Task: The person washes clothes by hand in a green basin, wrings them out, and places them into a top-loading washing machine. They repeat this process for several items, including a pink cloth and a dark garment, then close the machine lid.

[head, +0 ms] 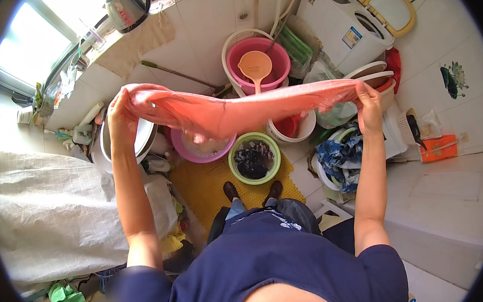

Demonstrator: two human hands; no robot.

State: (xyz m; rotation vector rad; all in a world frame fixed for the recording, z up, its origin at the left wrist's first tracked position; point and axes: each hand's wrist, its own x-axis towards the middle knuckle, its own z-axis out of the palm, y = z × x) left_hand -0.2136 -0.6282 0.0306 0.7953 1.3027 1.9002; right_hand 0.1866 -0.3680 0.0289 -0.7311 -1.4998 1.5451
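Observation:
A coral-pink cloth garment (pixel 238 110) hangs stretched between my two raised hands. My left hand (pixel 120 111) grips one end of it, and my right hand (pixel 368 100) pinches the other. The garment's middle sags, and its lower edge looks wet and gathered. Below it, on the floor, a green basin (pixel 233 178) holds dark fabric in water. A purple basin (pixel 176 149) with sudsy water stands to the left, partly hidden by the garment. Behind the cloth's right half is a white bucket (pixel 306 136) with a red dipper (pixel 286 126) inside.
A pink tub (pixel 282 52) with an orange dipper (pixel 256 64) stands by the far wall. A twin-tub washing machine (pixel 329 20) has its lids raised. Blue patterned cloth (pixel 339 156) fills a basin at right. A white sheet (pixel 55 212) covers something at left. Yellow matting (pixel 197 188) lies underfoot.

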